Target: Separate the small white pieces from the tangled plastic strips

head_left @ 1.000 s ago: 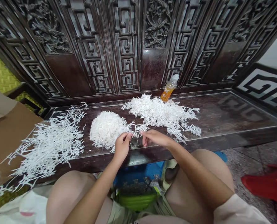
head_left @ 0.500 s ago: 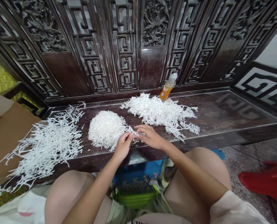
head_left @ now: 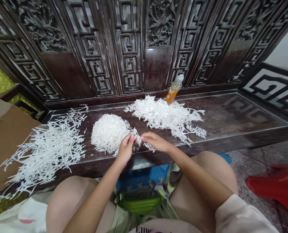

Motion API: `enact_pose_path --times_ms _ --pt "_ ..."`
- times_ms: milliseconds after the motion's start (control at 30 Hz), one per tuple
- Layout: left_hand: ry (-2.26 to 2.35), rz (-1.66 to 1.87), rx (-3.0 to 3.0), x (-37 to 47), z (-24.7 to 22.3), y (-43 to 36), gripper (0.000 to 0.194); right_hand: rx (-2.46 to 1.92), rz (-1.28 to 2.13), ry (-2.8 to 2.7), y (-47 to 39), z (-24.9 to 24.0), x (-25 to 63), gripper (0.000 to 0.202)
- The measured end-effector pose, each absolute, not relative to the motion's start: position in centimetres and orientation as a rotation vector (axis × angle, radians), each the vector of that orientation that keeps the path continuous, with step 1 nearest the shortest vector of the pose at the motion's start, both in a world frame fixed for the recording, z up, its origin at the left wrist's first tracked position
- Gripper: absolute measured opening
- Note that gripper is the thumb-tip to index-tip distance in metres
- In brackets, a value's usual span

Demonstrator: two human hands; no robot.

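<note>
My left hand point(head_left: 125, 149) pinches a small white branched piece point(head_left: 136, 134), which looks like a plastic sprue with short side prongs. My right hand point(head_left: 155, 142) comes in from the other side, thumb and fingertips pressed together at the piece's right edge; whether a prong is between them is too small to see. Left of my hands rises a rounded heap of short white bits point(head_left: 109, 132). Beyond my right hand spreads a pile of fuller branched pieces point(head_left: 162, 113). A few white bits point(head_left: 149, 147) lie under my right hand near the bench edge.
Thin bare white stems point(head_left: 55, 145) form a tangled pile at left, overhanging the dark wooden bench point(head_left: 226, 116). A bottle of orange drink point(head_left: 173, 92) stands behind the right pile. Carved lattice point(head_left: 131, 61) backs the bench. Red fabric or plastic point(head_left: 275, 184) lies at lower right.
My left hand has shifted slightly left and up with the branched piece, which now stands more upright. The right fingers, spread before, are drawn together at its edge.
</note>
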State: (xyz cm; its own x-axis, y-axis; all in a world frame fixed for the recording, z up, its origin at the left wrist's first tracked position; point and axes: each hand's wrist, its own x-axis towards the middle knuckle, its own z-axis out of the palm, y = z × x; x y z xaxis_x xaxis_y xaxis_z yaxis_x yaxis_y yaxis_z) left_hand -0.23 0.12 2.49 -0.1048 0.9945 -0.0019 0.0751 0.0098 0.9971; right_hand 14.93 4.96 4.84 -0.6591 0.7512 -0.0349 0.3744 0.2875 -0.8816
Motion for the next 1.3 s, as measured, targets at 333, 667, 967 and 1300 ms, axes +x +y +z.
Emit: enact_pose_path --times_ms 333,667,967,1300 --pt "1.207 1.148 0.903 0.0 1.7 0.2 0.033 -1.18 0.438 -2.499 3.8 4.7 14.7 0.034" --pt "1.3 1.215 0.997 0.6 1.9 -0.1 0.016 -1.172 0.43 -2.499 3.7 4.4 14.6 0.033" --pt "1.39 1.242 0.944 0.7 2.3 0.0 0.01 -1.21 0.487 -2.483 3.7 4.8 14.2 0.04" --pt "1.451 1.315 0.919 0.9 2.5 0.5 0.014 -1.291 0.33 -2.393 3.0 5.2 13.4 0.038"
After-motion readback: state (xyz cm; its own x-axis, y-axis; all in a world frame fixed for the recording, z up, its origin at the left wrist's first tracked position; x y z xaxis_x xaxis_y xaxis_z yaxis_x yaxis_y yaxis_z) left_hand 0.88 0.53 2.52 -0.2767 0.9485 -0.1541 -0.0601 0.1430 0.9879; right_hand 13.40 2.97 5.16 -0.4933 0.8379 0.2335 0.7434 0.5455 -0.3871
